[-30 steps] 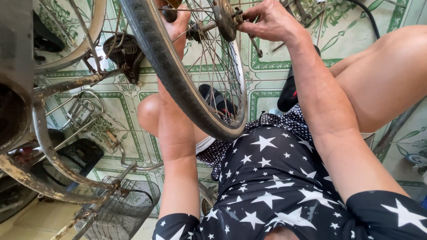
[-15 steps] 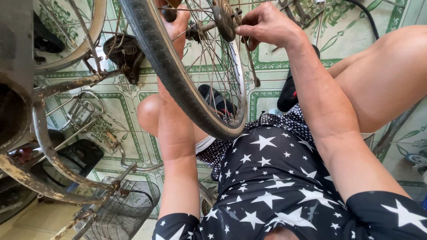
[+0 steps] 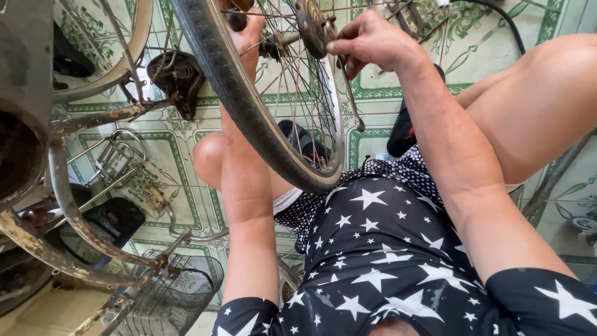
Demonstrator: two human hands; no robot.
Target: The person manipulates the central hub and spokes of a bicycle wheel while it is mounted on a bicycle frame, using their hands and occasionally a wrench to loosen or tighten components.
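Note:
A bicycle wheel with a black tyre (image 3: 242, 106) and thin spokes stands tilted between my knees, its hub (image 3: 311, 28) near the top of the view. My right hand (image 3: 373, 43) is closed on a slim metal wrench (image 3: 351, 99) that hangs down from the hub's right side. On the far side of the wheel, my left hand (image 3: 245, 31) is partly hidden by the tyre. Its fingers grip a dark piece at the axle end. I sit in dark star-patterned clothes (image 3: 373, 249).
A rusty bicycle frame (image 3: 68, 211) fills the left side, with a wire basket (image 3: 168, 298) below it and a worn saddle (image 3: 177, 78) above. A black sandal (image 3: 404, 130) lies on the green-patterned tile floor (image 3: 373, 112).
My right hand has shifted slightly down at the hub and the wrench has swung downward. My left hand and the wheel have hardly moved.

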